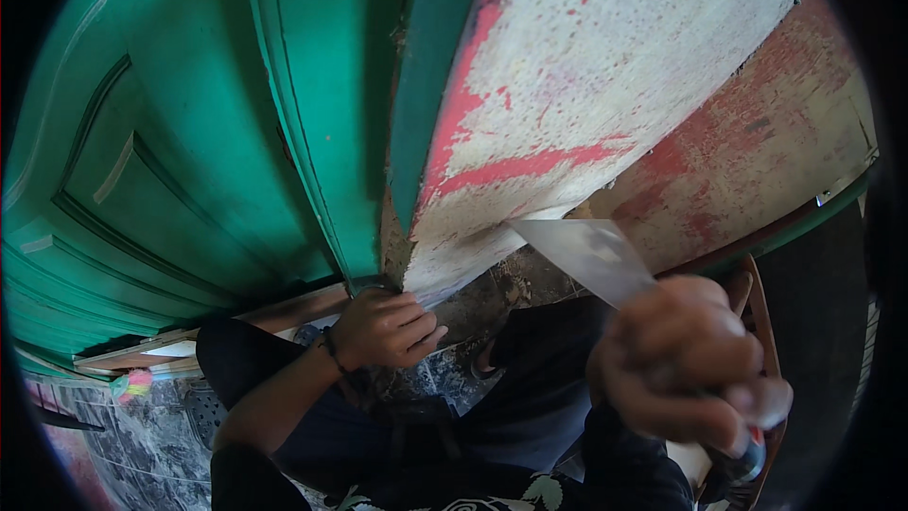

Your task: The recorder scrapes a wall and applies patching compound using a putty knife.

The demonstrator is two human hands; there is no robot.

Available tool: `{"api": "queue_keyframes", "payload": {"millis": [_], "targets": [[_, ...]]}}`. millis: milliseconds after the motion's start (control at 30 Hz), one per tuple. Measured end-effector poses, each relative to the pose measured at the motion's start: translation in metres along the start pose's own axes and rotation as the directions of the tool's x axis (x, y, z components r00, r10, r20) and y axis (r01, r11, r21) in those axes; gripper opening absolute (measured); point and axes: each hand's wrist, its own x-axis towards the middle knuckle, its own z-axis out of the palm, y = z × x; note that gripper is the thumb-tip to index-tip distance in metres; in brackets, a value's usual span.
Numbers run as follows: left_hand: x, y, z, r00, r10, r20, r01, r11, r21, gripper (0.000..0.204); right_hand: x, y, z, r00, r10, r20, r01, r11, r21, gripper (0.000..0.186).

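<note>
My right hand [681,355], slightly blurred by motion, is closed around a scraper. The scraper's wide, flat metal blade [591,251] points up and left, its broad edge at the lower part of a whitish wall [567,66]. Patches and a streak of red paint [539,166] show on that wall. My fingers hide the scraper's handle. Lower down, my left hand [390,326] is curled closed beside the wall's bottom corner, with no object showing in it. A dark bracelet [328,348] circles that wrist.
A green panelled door [189,161] and its frame fill the left. Another scraped, reddish wall section [757,132] lies right. Wooden furniture [761,322] stands behind my right hand. A colourful brush-like thing [130,385] lies on the marbled floor [123,445].
</note>
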Motion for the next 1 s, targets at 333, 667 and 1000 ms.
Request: {"api": "queue_keyframes", "payload": {"millis": [333, 667, 1000], "targets": [[-0.006, -0.003, 0.001, 0.999, -0.016, 0.032, 0.014, 0.998, 0.063, 0.022, -0.007, 0.011, 0.014, 1.000, 0.000, -0.030, 0.002, 0.996, 0.086, 0.036], [-0.004, 0.001, 0.001, 0.999, -0.014, 0.038, 0.013, 0.999, 0.037, 0.022, -0.003, 0.001, 0.008, 1.000, -0.019, 0.021, 0.020, 0.999, -0.051, 0.038], [-0.002, 0.003, 0.001, 0.999, -0.010, 0.034, 0.008, 0.999, 0.037, 0.022, -0.005, -0.001, 0.007, 0.999, -0.006, 0.044, 0.007, 0.999, -0.034, 0.038]]}}
